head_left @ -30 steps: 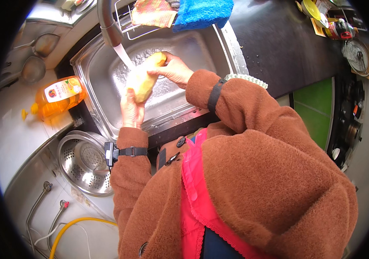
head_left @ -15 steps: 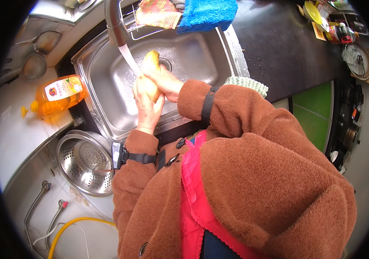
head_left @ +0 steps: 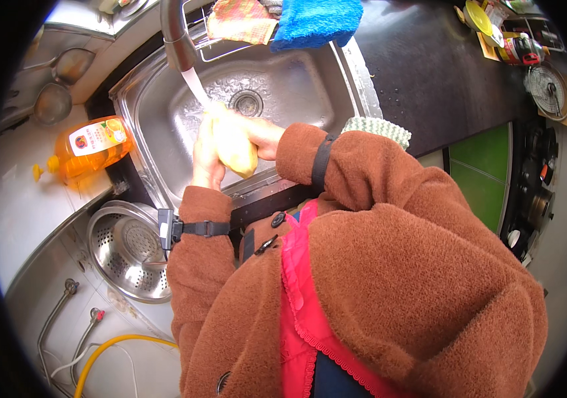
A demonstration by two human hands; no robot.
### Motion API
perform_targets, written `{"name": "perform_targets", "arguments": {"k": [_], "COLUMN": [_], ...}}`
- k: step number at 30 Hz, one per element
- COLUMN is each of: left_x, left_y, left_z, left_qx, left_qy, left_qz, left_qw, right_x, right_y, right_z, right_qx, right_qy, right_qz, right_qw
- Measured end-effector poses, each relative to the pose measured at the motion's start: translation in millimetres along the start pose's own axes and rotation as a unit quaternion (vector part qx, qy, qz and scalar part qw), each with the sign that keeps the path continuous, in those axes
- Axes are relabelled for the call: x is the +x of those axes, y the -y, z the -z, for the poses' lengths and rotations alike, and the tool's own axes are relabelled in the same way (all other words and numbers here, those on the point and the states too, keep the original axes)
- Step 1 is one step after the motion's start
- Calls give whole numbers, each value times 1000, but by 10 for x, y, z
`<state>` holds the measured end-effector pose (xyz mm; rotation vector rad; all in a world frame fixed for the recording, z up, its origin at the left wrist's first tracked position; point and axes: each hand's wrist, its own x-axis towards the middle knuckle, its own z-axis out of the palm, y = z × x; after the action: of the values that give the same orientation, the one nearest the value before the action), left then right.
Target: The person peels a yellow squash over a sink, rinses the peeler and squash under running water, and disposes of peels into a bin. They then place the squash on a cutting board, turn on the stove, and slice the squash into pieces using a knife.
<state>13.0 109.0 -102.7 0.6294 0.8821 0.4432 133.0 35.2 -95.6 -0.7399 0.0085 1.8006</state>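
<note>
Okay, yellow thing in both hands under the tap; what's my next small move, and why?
Perhaps turn the yellow piece end for end between the left hand and right hand: the water stream seems to meet its far end, while its near end points toward you, away from the flow.

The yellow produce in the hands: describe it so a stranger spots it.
Start at the steel sink, where water runs from the faucet. Under the stream, the left hand and right hand hold rounded yellow produce. Its pale yellow sets it apart from the orange bottle left of the sink.
</note>
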Motion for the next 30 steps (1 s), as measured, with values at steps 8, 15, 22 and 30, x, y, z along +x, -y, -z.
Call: {"name": "perform_targets", "arguments": {"k": [8, 15, 22, 30], "left_x": [142, -150, -205, -387], "left_y": [142, 296, 231, 351], "left_z": [130, -245, -273, -328], "left_qx": [-60, -74, -20, 82], "left_qy": [-41, -77, -59, 6], "left_qz": [-7, -19, -35, -119], "left_qw": [997, 994, 997, 990], "right_x": [-59, -173, -249, -116], "right_y": [-157, -74, -62, -81], "right_z": [-6, -115, -6, 201], "right_qx": [-65, -196, -219, 2], "right_qy": [-10, -94, -44, -55], "right_qz": [122, 205, 194, 140], "right_qw": [990, 954, 955, 989]}}
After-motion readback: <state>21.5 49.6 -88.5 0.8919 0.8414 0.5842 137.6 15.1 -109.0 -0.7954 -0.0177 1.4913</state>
